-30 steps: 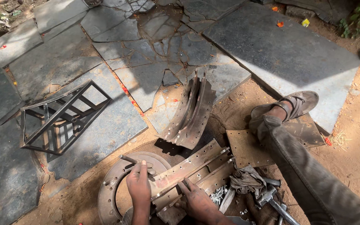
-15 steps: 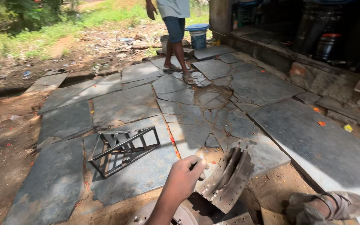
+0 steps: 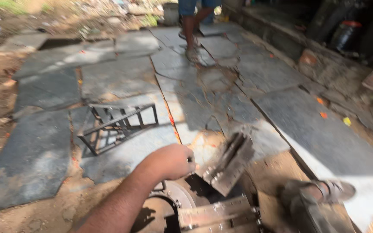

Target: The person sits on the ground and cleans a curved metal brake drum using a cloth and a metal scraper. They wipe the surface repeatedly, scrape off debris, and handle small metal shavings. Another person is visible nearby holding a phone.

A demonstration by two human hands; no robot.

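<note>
Only one forearm shows, reaching in from the lower left; I take it for my left hand. Its fingers are curled into a fist above the stone floor. Whether anything small sits inside the fist is hidden. Just right of the fist, a pair of curved rusty metal shoes leans upright. Below the hand lies a round metal drum, and a flat rusty bracket rests across it. My right hand is out of the picture.
A black welded metal frame stand lies on the grey stone slabs to the left. My sandalled foot rests at the lower right. Another person's legs stand at the far top. Bare dirt edges the paving.
Both hands were on the bracket and drum a second ago. The view has tilted up, the left hand has lifted away in a fist, and the right hand has dropped out of view.
</note>
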